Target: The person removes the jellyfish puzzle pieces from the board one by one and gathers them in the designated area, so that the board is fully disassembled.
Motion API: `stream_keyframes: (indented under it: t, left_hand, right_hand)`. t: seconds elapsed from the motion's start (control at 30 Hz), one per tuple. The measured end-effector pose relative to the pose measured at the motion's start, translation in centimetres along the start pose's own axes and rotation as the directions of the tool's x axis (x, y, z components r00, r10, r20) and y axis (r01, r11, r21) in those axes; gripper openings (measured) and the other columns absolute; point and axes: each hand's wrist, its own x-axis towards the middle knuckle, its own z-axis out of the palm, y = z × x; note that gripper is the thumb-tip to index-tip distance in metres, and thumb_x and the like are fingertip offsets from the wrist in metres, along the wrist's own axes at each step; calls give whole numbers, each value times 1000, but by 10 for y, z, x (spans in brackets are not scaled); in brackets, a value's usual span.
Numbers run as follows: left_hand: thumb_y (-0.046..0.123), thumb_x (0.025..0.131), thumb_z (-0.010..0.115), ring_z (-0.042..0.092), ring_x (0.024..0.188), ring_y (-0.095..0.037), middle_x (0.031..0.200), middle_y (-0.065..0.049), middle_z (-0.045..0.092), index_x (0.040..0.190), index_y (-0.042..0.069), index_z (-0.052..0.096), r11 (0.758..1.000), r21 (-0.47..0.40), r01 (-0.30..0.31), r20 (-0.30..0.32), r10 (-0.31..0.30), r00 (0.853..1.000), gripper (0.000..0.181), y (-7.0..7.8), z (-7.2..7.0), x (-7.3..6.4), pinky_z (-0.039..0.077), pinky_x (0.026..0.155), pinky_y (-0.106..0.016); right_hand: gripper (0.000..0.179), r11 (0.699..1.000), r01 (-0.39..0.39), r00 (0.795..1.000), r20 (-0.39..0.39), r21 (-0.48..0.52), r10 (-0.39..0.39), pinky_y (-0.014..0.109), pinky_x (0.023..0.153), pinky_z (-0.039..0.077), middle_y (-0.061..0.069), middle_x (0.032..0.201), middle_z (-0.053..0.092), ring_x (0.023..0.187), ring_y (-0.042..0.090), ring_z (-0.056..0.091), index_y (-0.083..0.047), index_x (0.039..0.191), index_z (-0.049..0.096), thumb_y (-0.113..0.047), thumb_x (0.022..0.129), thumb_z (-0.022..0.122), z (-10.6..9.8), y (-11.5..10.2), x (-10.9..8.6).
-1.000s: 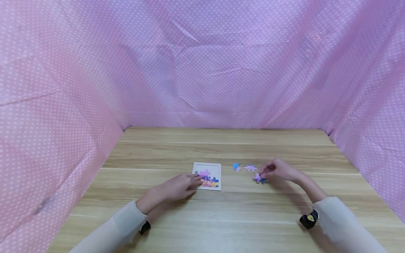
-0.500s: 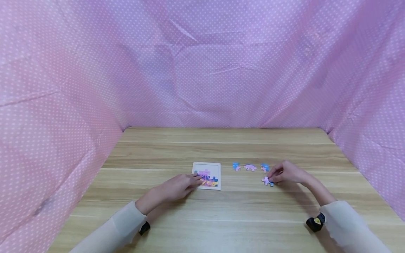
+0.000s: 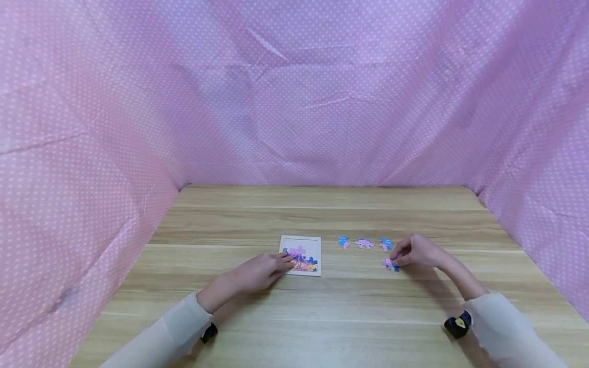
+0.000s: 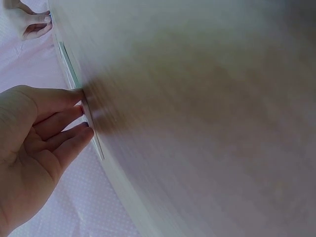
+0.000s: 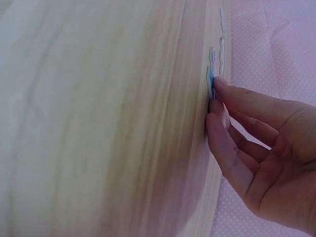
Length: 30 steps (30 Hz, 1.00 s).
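My right hand [image 3: 416, 251] pinches a pink and blue jigsaw piece [image 3: 388, 263] by its right side, low over the table. In the right wrist view, thumb and fingertips meet at the blue edge of this piece [image 5: 209, 81]. My left hand [image 3: 259, 271] lies with extended fingers across the left side of a white puzzle tray [image 3: 314, 238], fingertips on its picture. Pink, blue and yellow pieces fill the tray's lower part; its upper part shows bare white. In the left wrist view the left hand [image 4: 44, 128] touches the tray's edge.
Three loose pieces lie in a row right of the tray: a blue and pink one [image 3: 343, 242], a pink one [image 3: 364, 244] and another blue and pink one [image 3: 385, 244]. The wooden table [image 3: 294, 317] ends at a pink dotted cloth [image 3: 294, 128].
My right hand has drawn its piece rightward, uncovering the rightmost loose piece. Over the last half second the held piece has shifted slightly in the fingers. My left hand has stayed put.
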Motion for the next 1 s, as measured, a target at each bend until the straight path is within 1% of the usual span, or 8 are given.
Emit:
stream_keyframes:
  t: [0.13, 0.27, 0.4, 0.63, 0.73, 0.83, 1.0]
  left_hand:
    - [10, 104, 55, 51, 134, -29, 140, -14, 57, 132, 2, 65, 1000, 5, 7, 0, -7, 1000, 31, 0, 1, 0, 44, 108, -44]
    - [10, 104, 55, 51, 134, -29, 140, -14, 58, 132, 2, 65, 1000, 14, 8, -1, -8, 1000, 30, 0, 0, 0, 44, 107, -44]
    - [9, 104, 56, 52, 133, -28, 139, -13, 58, 132, 2, 65, 1000, 19, 13, 2, -14, 1000, 30, 1, 0, 0, 45, 106, -43]
    - [6, 103, 57, 55, 130, -30, 136, -16, 60, 130, 0, 66, 999, 42, -2, -7, 2, 1000, 29, 3, -2, 2, 47, 104, -43]
    - [4, 102, 58, 56, 128, -31, 134, -17, 61, 128, -1, 67, 998, 59, -9, -13, 10, 1000, 28, 5, -3, 3, 48, 103, -43]
    - [4, 101, 59, 57, 127, -32, 133, -18, 62, 127, -1, 67, 998, 60, -15, -18, 16, 1000, 28, 6, -3, 3, 48, 103, -44]
    - [5, 102, 58, 58, 126, -32, 132, -18, 62, 127, -1, 68, 998, 65, -21, -23, 23, 999, 27, 6, -2, 4, 49, 102, -44]
  right_hand:
    - [8, 1000, -7, 1000, 1, 9, 7, 20, 65, 51, 8, 88, 73, 76, 8, 60, 3, 92, 75, -2, 86, 76, -1, 0, -1]
    - [12, 999, -16, 1000, 3, 33, 16, 23, 63, 52, 10, 93, 72, 76, 12, 59, 6, 99, 72, -2, 91, 71, -3, -3, 0]
    - [16, 999, -10, 1000, -22, 52, 11, 25, 64, 55, 11, 94, 73, 77, 12, 62, 8, 104, 71, -2, 94, 67, -5, -6, 5]
    - [18, 1000, 10, 997, -81, 23, -8, 25, 67, 55, 11, 98, 73, 82, 13, 64, 6, 106, 72, -8, 96, 68, 0, -14, 16]
    - [19, 1000, 19, 996, -82, 16, -18, 25, 67, 54, 11, 98, 73, 83, 14, 63, 5, 106, 73, -10, 96, 68, 4, -18, 22]
    - [18, 999, 20, 997, -81, 30, -18, 25, 69, 55, 10, 98, 72, 84, 16, 64, 4, 106, 73, -10, 96, 69, 8, -23, 28]
    - [18, 998, 47, 995, -92, 32, -43, 24, 71, 54, 9, 98, 73, 86, 17, 64, 4, 106, 73, -10, 95, 69, 15, -32, 38]
